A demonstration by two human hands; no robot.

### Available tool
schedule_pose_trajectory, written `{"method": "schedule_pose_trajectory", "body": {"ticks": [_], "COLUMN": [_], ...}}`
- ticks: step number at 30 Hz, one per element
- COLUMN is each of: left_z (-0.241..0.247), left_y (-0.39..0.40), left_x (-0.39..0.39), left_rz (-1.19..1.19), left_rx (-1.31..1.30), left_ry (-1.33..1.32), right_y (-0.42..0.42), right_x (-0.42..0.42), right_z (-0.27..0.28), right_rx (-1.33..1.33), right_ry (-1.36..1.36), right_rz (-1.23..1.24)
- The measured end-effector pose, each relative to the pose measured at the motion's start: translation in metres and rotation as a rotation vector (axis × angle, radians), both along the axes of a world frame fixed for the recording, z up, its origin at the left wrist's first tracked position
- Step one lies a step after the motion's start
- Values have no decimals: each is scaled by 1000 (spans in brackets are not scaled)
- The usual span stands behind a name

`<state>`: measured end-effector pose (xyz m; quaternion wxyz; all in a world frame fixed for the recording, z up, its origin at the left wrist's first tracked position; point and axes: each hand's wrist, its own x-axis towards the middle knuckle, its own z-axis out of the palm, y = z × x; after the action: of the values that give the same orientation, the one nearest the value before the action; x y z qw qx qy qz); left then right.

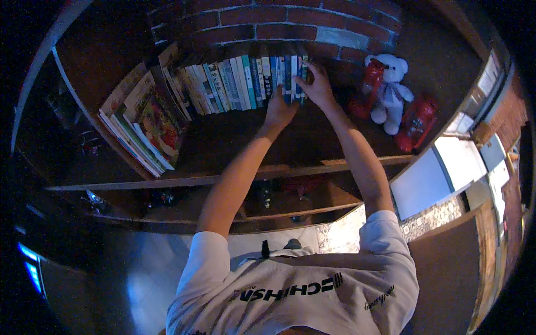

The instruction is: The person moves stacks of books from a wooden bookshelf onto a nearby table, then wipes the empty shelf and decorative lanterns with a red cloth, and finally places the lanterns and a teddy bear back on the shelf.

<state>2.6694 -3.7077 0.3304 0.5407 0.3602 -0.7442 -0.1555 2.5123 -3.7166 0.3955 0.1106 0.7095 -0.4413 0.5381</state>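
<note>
A row of upright books [234,83] stands on the dark wooden shelf [234,138], spines facing me. Both my hands are at the right end of this row. My left hand [281,109] is low in front of the spines, its thumb and fingers apart. At the last books, my right hand [319,86] has its thumb against the spines and its forefinger near their top edge. Dim light and the fingers themselves hide whether either hand grips a book.
Larger thin books [142,121] lean at the shelf's left. To the right sit a white teddy bear [391,90] and red lanterns [418,123], [372,79]. A brick wall [284,31] backs the shelf. Below is a lower shelf [310,197] with small items.
</note>
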Motion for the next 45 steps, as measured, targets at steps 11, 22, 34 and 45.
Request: {"method": "schedule_pose_trajectory", "body": {"ticks": [11,22,34,45], "left_z": [3,0,1,8], "left_y": [-35,-38,-43,-62], "left_x": [-73,-99,-116,-118], "left_rz": [565,659,646,715], "left_rx": [39,-62,-87,67], "left_ry": [46,-9,92,37], "right_y": [-78,-76,-78,-82], "right_x": [-18,-28,-31,-33], "right_z": [31,30,29,25], "right_rx": [273,373,323,248], "right_ry": [89,22,-28,-36], "right_rz": [94,118,199,226]}}
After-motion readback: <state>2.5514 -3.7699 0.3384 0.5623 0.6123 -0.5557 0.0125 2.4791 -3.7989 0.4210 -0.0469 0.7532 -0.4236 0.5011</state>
